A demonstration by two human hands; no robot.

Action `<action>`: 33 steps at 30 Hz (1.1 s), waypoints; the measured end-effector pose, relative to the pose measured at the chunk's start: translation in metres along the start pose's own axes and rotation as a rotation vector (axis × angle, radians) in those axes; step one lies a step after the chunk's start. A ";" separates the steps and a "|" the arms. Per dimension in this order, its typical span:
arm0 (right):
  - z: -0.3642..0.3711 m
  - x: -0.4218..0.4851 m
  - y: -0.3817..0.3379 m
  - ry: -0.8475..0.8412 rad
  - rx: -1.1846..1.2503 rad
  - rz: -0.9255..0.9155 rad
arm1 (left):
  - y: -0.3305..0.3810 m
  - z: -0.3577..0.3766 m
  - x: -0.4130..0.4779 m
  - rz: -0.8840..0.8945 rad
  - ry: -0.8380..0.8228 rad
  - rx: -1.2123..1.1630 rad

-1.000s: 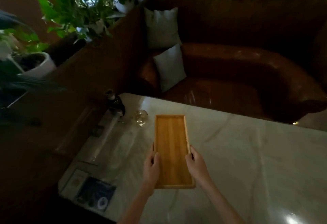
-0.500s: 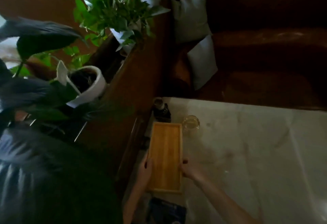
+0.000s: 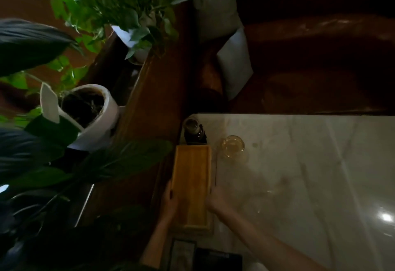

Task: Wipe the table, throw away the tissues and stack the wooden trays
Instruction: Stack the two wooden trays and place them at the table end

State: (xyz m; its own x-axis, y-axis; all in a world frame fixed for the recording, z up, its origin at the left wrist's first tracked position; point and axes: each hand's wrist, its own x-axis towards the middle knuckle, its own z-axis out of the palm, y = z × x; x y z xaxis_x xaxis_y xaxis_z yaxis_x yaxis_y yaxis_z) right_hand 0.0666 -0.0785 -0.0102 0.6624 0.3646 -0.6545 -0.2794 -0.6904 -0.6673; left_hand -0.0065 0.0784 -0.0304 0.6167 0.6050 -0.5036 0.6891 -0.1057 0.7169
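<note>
A long wooden tray (image 3: 192,183) lies lengthwise at the left edge of the white marble table (image 3: 310,174), tight against the brown wooden wall. My left hand (image 3: 170,201) grips its left long side near the near end. My right hand (image 3: 217,200) holds the right long side opposite. Whether a second tray lies under it I cannot tell; a pale rim shows at its near end. No tissues are in view.
A dark bottle (image 3: 193,130) stands just beyond the tray's far end, a glass ashtray (image 3: 232,146) to its right. Dark cards or menus (image 3: 205,255) lie at the near edge. Potted plants (image 3: 85,108) crowd the ledge on the left; a brown sofa with cushions (image 3: 234,63) lies behind.
Both hands have carried the tray from the middle of the table leftwards to the wall-side edge near the bottle. My view has swung left and down.
</note>
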 end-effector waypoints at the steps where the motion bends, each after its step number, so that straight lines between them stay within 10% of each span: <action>1: 0.004 0.000 -0.002 0.012 -0.020 0.011 | 0.002 -0.001 0.003 -0.017 0.003 0.034; 33: 0.035 -0.013 -0.024 0.053 0.231 0.021 | 0.028 -0.015 0.014 -0.118 0.185 0.253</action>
State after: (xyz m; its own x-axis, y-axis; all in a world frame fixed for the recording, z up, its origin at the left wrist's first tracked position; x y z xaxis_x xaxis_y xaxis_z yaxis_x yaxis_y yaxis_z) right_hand 0.0401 -0.0450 0.0016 0.6888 0.3138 -0.6535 -0.4411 -0.5339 -0.7214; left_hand 0.0156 0.0954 -0.0107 0.4639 0.7551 -0.4633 0.8383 -0.2051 0.5051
